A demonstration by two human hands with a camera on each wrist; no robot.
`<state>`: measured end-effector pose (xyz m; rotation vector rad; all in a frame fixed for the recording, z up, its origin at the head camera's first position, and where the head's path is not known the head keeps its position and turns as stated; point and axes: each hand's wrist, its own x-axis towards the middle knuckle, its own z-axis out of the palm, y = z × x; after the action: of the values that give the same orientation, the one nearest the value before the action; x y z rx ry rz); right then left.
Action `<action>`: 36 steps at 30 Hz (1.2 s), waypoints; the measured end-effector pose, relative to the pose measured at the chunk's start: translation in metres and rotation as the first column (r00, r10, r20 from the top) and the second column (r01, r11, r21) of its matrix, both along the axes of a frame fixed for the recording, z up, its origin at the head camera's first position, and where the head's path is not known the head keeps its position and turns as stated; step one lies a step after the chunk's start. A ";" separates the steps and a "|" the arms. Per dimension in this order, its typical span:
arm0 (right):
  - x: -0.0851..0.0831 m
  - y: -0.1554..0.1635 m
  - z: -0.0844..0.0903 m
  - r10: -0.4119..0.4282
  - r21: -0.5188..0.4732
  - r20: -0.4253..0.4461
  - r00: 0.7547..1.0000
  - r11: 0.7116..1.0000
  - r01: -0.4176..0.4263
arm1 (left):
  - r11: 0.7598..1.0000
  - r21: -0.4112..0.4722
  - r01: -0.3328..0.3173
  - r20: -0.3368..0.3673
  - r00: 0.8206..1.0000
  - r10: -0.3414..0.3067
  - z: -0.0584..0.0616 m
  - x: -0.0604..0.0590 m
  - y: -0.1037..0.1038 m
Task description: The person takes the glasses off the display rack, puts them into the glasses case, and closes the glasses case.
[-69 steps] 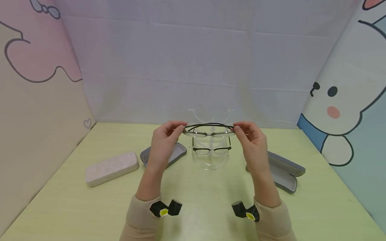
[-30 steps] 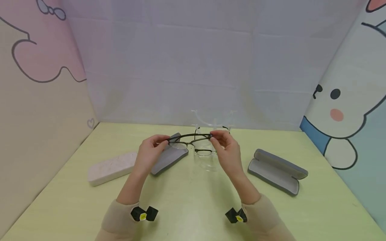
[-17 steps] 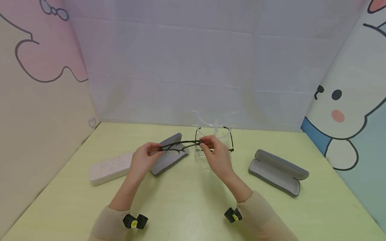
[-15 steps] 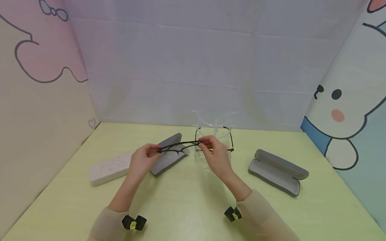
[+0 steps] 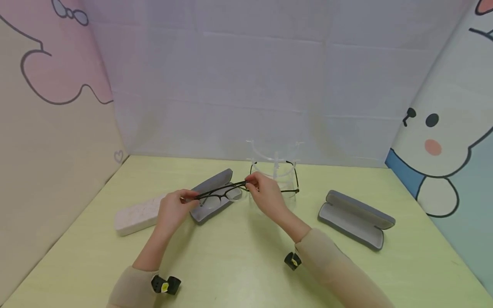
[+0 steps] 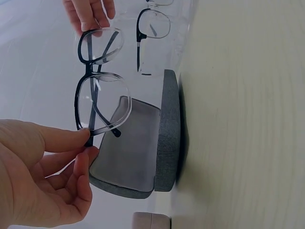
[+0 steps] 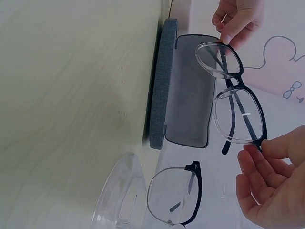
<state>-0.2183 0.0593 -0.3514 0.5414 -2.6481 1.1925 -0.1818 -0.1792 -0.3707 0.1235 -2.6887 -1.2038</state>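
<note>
A pair of glasses point(image 5: 221, 196) with a dark upper rim, clear lower rims and folded temples is held level between both hands. My left hand point(image 5: 173, 211) pinches one end of the frame with thumb and fingers. The opposite end is pinched by my right hand point(image 5: 267, 196). Beneath and behind the glasses lies an open grey glasses case point(image 5: 212, 210), its lining showing in the left wrist view. Just right of that, a clear display stand point(image 5: 275, 160) carries a second pair of glasses point(image 5: 296, 191), partly hidden by my right hand.
To the left sits a closed pale, marbled glasses case point(image 5: 135, 217), partly behind my left hand. Another open grey case point(image 5: 352, 222) stands on the right of the light wooden table point(image 5: 239, 273). A white sheet point(image 5: 231, 85) hangs behind.
Both hands have carried the glasses from in front of the stand leftward and down, over the open grey case on the left. The second pair on the stand stays put.
</note>
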 end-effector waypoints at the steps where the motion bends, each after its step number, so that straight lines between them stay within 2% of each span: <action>1: -0.002 -0.002 0.000 -0.003 0.026 -0.006 1.000 1.000 0.003 | 1.000 -0.006 -0.005 0.003 1.000 0.005 0.000 0.000 -0.001; 9: -0.012 -0.012 -0.005 0.000 0.126 -0.009 1.000 0.992 0.002 | 0.998 -0.039 -0.054 0.012 0.998 0.054 0.000 0.003 -0.004; 15: -0.018 -0.021 -0.008 -0.005 0.188 0.017 1.000 0.982 0.002 | 0.994 -0.036 -0.102 -0.003 0.995 0.102 -0.005 -0.001 -0.009; 19: -0.021 -0.026 -0.010 -0.002 0.249 0.020 1.000 0.969 -0.003 | 0.991 -0.041 -0.127 -0.017 0.992 0.126 -0.011 -0.005 -0.012; 23: -0.023 -0.030 -0.012 -0.007 0.319 -0.019 1.000 0.948 0.012 | 0.987 -0.031 -0.156 -0.022 0.988 0.155 -0.014 -0.007 -0.015; 26: -0.025 -0.033 -0.014 -0.009 0.395 -0.050 0.999 0.918 0.028 | 0.987 -0.015 -0.161 -0.007 0.987 0.161 -0.015 -0.007 -0.016; 30: -0.028 -0.038 -0.018 -0.007 0.522 -0.120 0.993 0.850 0.068 | 0.988 -0.024 -0.152 0.011 0.988 0.152 -0.015 -0.008 -0.016; 36: -0.032 -0.046 -0.026 0.018 0.648 -0.194 0.981 0.753 0.114 | 0.986 -0.060 -0.155 0.019 0.988 0.156 -0.017 -0.009 -0.015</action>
<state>-0.2507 0.0137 -0.3772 0.6372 -2.8322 0.1234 -0.1912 -0.1947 -0.3880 0.3343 -2.6737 -1.0831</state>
